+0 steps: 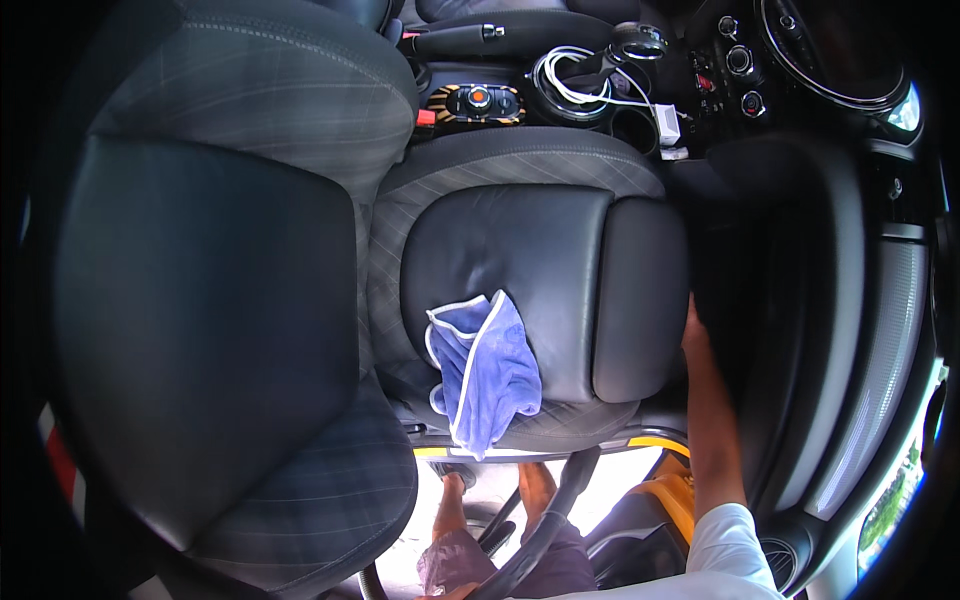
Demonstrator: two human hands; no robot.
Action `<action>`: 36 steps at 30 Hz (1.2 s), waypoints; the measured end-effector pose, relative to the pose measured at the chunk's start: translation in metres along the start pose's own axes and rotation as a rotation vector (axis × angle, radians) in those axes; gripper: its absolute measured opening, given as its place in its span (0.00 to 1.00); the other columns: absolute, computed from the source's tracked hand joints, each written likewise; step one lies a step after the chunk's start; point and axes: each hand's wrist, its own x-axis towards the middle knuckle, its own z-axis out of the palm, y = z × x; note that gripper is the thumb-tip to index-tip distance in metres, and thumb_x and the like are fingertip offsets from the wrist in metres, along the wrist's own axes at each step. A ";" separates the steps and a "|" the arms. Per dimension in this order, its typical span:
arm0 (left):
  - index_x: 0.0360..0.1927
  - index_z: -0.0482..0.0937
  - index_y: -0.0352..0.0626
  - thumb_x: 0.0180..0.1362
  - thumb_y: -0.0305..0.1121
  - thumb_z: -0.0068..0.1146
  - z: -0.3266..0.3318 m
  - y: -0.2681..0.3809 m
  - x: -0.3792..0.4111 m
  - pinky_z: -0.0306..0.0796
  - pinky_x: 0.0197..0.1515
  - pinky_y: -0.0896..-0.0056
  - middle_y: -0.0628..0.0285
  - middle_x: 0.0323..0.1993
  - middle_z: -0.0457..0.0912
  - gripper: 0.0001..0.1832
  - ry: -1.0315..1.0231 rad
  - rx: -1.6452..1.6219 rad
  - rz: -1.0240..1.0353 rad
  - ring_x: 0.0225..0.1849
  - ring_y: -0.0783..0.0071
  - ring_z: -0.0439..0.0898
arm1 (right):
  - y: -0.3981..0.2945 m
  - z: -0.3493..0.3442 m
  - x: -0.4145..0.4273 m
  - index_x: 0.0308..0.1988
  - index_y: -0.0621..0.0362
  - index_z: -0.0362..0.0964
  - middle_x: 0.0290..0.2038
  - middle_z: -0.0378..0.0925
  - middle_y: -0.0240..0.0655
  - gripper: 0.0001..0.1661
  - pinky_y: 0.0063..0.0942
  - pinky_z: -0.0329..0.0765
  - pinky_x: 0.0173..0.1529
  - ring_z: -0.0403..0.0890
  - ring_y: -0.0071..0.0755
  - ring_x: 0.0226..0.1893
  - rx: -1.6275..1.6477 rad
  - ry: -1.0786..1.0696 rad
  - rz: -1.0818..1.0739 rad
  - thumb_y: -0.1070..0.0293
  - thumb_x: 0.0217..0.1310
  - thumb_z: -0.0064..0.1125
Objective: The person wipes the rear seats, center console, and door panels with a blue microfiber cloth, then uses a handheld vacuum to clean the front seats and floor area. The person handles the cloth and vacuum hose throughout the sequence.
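Note:
My right arm stretches along the front of a black car seat (506, 217). My right hand (691, 322) is down in the dark footwell, mostly hidden behind the seat's front edge, so whatever it holds cannot be seen. At the bottom edge, my left hand (454, 592) is partly cut off and grips a black vacuum cleaner tube (536, 536). The tube's upper end reaches the door sill (517, 454). A crumpled blue cloth (487, 367) with white edging lies on the seat cushion, hanging over its outer side.
The seat backrest (210, 300) rises on the left. Beyond the cushion, the centre console holds a handbrake (457, 41), a gear lever (637, 41), and a coiled white cable (559, 75) with a white plug (666, 124). A dashboard (817, 337) borders the right. The open yellow door (667, 495) is below.

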 end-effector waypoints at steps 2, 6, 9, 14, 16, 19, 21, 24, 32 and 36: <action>0.51 0.85 0.51 0.47 0.36 0.77 -0.019 0.016 -0.012 0.77 0.55 0.53 0.45 0.53 0.78 0.25 -0.020 -0.013 -0.039 0.53 0.49 0.80 | -0.019 0.035 -0.024 0.73 0.53 0.59 0.70 0.66 0.40 0.47 0.34 0.70 0.67 0.68 0.43 0.68 0.073 -0.101 0.019 0.31 0.68 0.48; 0.50 0.85 0.48 0.48 0.36 0.76 -0.061 0.052 -0.044 0.78 0.53 0.58 0.51 0.48 0.83 0.23 -0.111 -0.006 -0.072 0.49 0.57 0.84 | -0.057 0.035 -0.025 0.69 0.54 0.64 0.67 0.69 0.37 0.51 0.42 0.66 0.68 0.68 0.44 0.66 0.019 -0.367 0.012 0.26 0.63 0.50; 0.49 0.86 0.46 0.49 0.36 0.76 -0.088 0.073 -0.062 0.79 0.52 0.62 0.55 0.45 0.87 0.21 -0.118 0.023 -0.031 0.47 0.63 0.86 | -0.063 0.039 -0.037 0.71 0.52 0.61 0.70 0.65 0.37 0.52 0.48 0.59 0.72 0.64 0.47 0.69 0.101 -0.402 -0.067 0.24 0.63 0.46; 0.58 0.78 0.45 0.50 0.42 0.70 -0.088 0.121 0.028 0.82 0.42 0.66 0.56 0.40 0.89 0.31 0.123 0.178 0.314 0.34 0.60 0.88 | -0.046 -0.004 -0.005 0.74 0.53 0.55 0.74 0.59 0.36 0.52 0.44 0.56 0.74 0.58 0.43 0.73 0.236 -0.415 -0.008 0.26 0.67 0.43; 0.63 0.76 0.49 0.51 0.46 0.68 -0.078 0.178 0.077 0.81 0.41 0.58 0.52 0.38 0.88 0.34 0.259 0.273 0.493 0.34 0.52 0.88 | -0.045 -0.008 -0.007 0.73 0.53 0.56 0.73 0.59 0.36 0.51 0.44 0.57 0.73 0.59 0.43 0.72 0.214 -0.362 -0.020 0.27 0.67 0.43; 0.59 0.77 0.52 0.51 0.48 0.65 -0.073 0.246 0.137 0.77 0.44 0.51 0.48 0.34 0.86 0.31 0.080 0.161 0.387 0.39 0.46 0.86 | -0.047 0.002 -0.004 0.73 0.54 0.56 0.72 0.60 0.36 0.50 0.44 0.58 0.72 0.60 0.43 0.71 0.178 -0.349 -0.032 0.27 0.67 0.43; 0.53 0.79 0.45 0.50 0.45 0.62 -0.073 0.258 0.191 0.77 0.42 0.48 0.48 0.35 0.87 0.27 0.114 0.275 0.445 0.38 0.44 0.86 | -0.047 0.015 -0.001 0.72 0.54 0.57 0.72 0.61 0.37 0.50 0.43 0.59 0.72 0.61 0.43 0.70 0.149 -0.351 -0.043 0.28 0.68 0.43; 0.52 0.81 0.44 0.47 0.46 0.63 -0.092 0.281 0.236 0.77 0.47 0.51 0.44 0.36 0.86 0.29 0.062 0.330 0.363 0.42 0.47 0.86 | -0.050 0.017 0.003 0.72 0.55 0.58 0.71 0.62 0.37 0.49 0.43 0.60 0.71 0.63 0.43 0.69 0.116 -0.355 -0.076 0.28 0.68 0.43; 0.46 0.83 0.38 0.46 0.45 0.65 -0.118 0.273 0.270 0.77 0.44 0.52 0.41 0.30 0.85 0.26 0.098 0.360 0.500 0.36 0.43 0.85 | -0.065 0.018 0.004 0.71 0.56 0.60 0.69 0.65 0.38 0.47 0.42 0.63 0.69 0.66 0.43 0.66 0.068 -0.365 -0.151 0.30 0.69 0.42; 0.42 0.83 0.37 0.49 0.46 0.67 -0.122 0.262 0.289 0.77 0.42 0.53 0.43 0.30 0.85 0.24 0.094 0.305 0.567 0.37 0.46 0.86 | -0.069 0.018 0.001 0.70 0.56 0.61 0.68 0.67 0.39 0.46 0.41 0.65 0.68 0.68 0.43 0.65 0.049 -0.345 -0.175 0.31 0.70 0.42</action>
